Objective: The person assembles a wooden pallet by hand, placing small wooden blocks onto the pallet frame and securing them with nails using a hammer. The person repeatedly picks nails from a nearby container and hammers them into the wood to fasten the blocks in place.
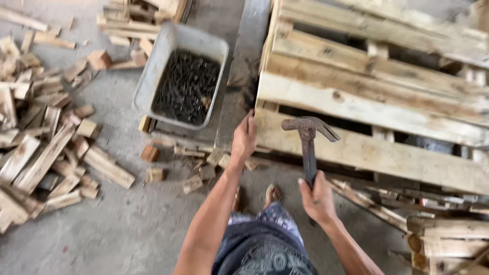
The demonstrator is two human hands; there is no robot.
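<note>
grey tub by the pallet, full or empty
Partly full: the grey tub holds a dark heap of nails covering its floor, below the rim.

The one camera sits on my head and looks steeply down past my arms to the concrete floor point(127, 229) at my feet. It is close enough to fill the right side with the wooden pallet point(367, 97), scrap wood point(41, 147) spreading left.
</note>
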